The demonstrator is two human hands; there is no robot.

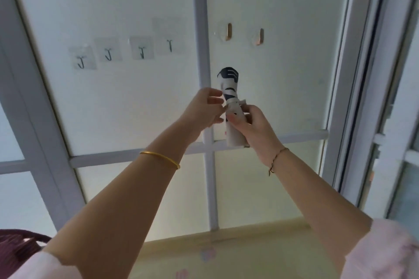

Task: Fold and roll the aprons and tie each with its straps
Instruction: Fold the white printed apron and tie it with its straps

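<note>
A rolled apron (230,90), white with dark blue stripes, is held upright in front of a frosted glass partition. Its strap (238,104) is wound round the roll's middle. My right hand (251,127) grips the lower half of the roll, fingers curled round it. My left hand (205,108) is at the roll's left side, and its fingertips pinch the strap at the wrapped middle. The bottom end of the roll shows below my right hand.
The partition (136,97) carries several small black stick-on hooks (108,54) at the left and two wooden hooks (229,31) at the right. A sliding door frame (362,75) stands at the right. A dark red woven object (20,244) shows at the lower left.
</note>
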